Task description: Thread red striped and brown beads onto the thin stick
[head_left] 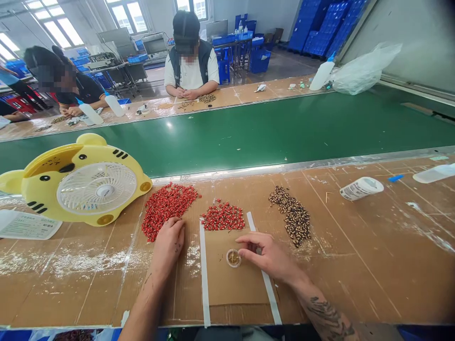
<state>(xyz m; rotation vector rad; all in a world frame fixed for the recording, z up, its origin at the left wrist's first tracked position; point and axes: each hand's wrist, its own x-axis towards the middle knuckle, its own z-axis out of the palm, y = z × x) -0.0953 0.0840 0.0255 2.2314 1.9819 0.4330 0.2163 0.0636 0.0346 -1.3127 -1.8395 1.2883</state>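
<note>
My left hand [173,237] rests at the lower right edge of a large pile of small red pieces [167,204]. Its fingers are curled together, and whatever they may hold is hidden. My right hand [265,253] hovers beside a small round clear cup [228,263], thumb and forefinger apart with nothing visible between them. In the cup a thin stick [233,256] stands amid a yellowish-brown content. The cup sits on a cardboard sheet [238,290] edged by two white strips. A smaller red heap [223,217] lies at that sheet's far end.
Dark and gold small pieces [292,215] form a pile to the right. A yellow animal-faced fan [78,180] stands at left. A white tub [361,188] lies at right near a blue cap [395,178]. Beyond runs a green belt [227,137], with two people [192,61] seated across it.
</note>
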